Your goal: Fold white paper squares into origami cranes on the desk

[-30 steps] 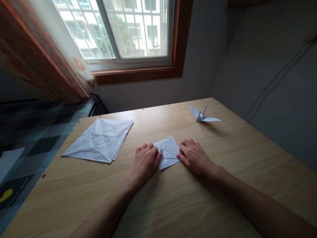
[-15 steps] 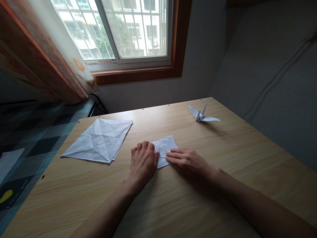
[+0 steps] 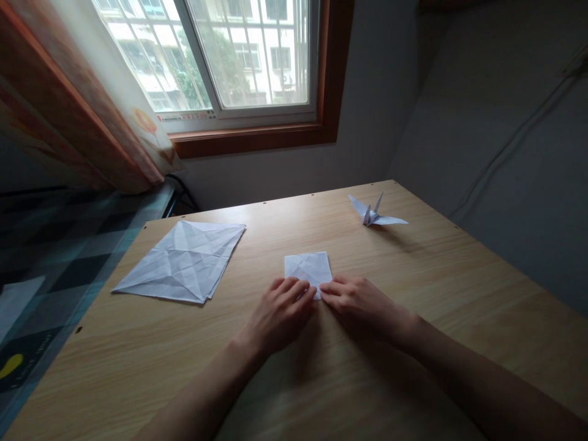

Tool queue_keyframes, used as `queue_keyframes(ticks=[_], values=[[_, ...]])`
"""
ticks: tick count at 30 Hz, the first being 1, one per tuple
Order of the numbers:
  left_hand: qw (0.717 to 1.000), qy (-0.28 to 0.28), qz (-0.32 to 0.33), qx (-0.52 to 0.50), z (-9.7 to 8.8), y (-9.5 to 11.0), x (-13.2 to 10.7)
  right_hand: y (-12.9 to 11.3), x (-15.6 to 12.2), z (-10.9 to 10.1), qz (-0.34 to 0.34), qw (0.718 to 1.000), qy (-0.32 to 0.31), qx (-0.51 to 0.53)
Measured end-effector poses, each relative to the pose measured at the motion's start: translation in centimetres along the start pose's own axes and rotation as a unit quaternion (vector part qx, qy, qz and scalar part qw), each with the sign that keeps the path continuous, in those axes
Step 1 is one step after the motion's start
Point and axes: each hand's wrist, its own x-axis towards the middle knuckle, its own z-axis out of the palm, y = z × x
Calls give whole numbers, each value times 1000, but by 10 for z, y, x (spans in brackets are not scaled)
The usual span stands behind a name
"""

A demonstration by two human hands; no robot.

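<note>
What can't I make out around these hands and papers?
All in the head view:
- Near corners of the small folded paper: covered by the left hand and right hand.
- Both palms: turned down, hidden by the hands' backs.
- White sheet at far left: cut off by the picture's edge.
- Lettering on the window frame: too small.

Window (image 3: 220,67), barred, brown-framed, daylight entering; curtain (image 3: 78,92), orange, flowered, at left; walls (image 3: 482,73), grey, dim; cable (image 3: 495,159), along right one; surface (image 3: 459,282), pale, wood-grained, sheen near far edge; checked cloth (image 3: 105,239), left.
</note>
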Motion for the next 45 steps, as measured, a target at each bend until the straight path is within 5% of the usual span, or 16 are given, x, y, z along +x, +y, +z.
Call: queue_keyframes(ticks=[6, 10, 15, 28, 35, 45], values=[[997, -11, -45, -58, 4, -6, 1, -21, 3, -3, -26, 997, -12, 77], [993, -30, -77, -83, 8, -12, -3, -8, 3, 6, -79, 978, 38, 187], [985, -103, -90, -103, 2, -15, -4, 30, -2, 17, 64, 965, 185, 175], [976, -150, -59, -143, -5, -19, -3, 43, -6, 16, 24, 941, 208, 265], [973, -164, -50, -151, -10, -17, 0, 39, -5, 10, -18, 959, 135, 248], [975, -156, -51, -152, -8, -17, 0, 22, 8, 19, 154, 940, 177, 247]])
